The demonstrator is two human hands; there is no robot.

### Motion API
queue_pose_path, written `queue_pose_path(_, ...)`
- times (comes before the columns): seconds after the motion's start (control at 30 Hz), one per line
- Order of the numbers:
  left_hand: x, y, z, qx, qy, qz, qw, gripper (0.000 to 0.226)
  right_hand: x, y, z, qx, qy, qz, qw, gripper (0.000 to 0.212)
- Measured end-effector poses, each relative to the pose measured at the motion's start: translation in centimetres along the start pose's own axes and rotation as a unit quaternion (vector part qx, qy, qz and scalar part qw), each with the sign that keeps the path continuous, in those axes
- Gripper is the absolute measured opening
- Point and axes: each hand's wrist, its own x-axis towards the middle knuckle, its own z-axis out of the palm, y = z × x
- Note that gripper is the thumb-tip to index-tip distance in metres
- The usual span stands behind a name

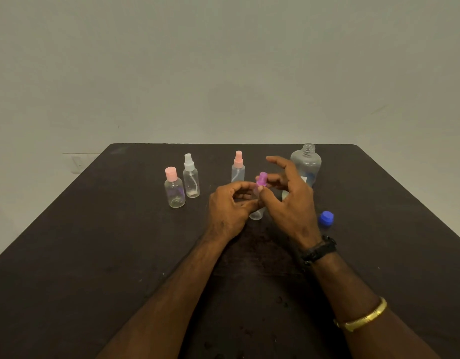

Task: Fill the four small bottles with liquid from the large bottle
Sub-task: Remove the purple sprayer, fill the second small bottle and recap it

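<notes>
Both forearms reach in from the near edge and meet over the middle of the dark worktop (94,229).

The left hand (231,206) sits low, back of the hand toward the camera. Its fingers are curled round the body of the purple-topped bottle (256,215), thumb side up. Only the btl's clear base shows below the fingers, at or just above the worktop; can't tell which.

The right hand (288,200) comes in from the right at an angle, wrist a bit higher than the left. Thumb tip and a bent finger pinch the purple spray top (262,178), which sticks up between the two hands. The other fingers are spread and loosely arched above it, the index highest, holding nothing. The two hands touch or nearly touch around the btl.

There's a black wristband (318,251) on the right wrist and a gold bangle (363,318) further up the forearm.

The large bottle (306,164) stands upright just behind the right hand, neck uncapped, w/ threads showing. Its lower part is hidden by the fingers. The blue cap (326,218) lies on the worktop right of that hand, near the wrist.

Three other small btls stand upright, tops on. The pink spray bottle (238,168) is just behind the left hand. The white spray bottle (191,178) and the pink-capped bottle (174,189) stand side by side, well left of the hands. Fill levels are too faint to tell.
</notes>
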Motion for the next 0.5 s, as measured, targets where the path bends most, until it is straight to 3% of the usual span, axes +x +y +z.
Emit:
queue_pose_path(0.17, -0.06, -0.27, 0.03, 0.033, -0.004, 0.01, 0.999, 0.027, 0.16, 0.31, 0.24, -0.048, 0.0, 0.015, 0.999, 0.077)
queue_pose_path(0.37, -0.03, -0.06, -0.02, 0.013, -0.007, -0.003, 1.0, 0.033, -0.02, 0.14, 0.09, -0.021, 0.004, 0.006, 1.0, 0.06)
queue_pose_path(0.5, -0.11, -0.11, 0.03, 0.026, -0.006, 0.002, 1.0, 0.027, -0.08, -0.12, 0.24, -0.015, 0.006, 0.009, 1.0, 0.067)
